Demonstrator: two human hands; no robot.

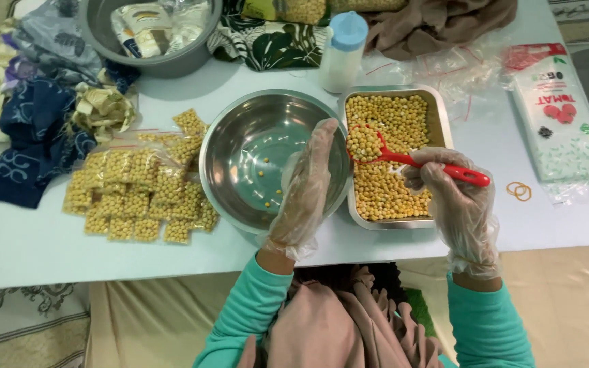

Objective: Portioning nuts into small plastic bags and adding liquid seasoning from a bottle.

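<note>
Holding red scoop [403, 155] over tray rim [438, 102], left hand [305, 187] above bowl [230, 136]

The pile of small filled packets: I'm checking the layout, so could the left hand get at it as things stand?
Probably yes: the left hand hovers over the steel bowl, empty, and the packets lie uncovered just beyond the bowl's left rim.

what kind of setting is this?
Likely a home food-packing spot, not a factory: a low table over carpet, a metal tray of yellow kernels, small filled bags, and folded cloth.
</note>
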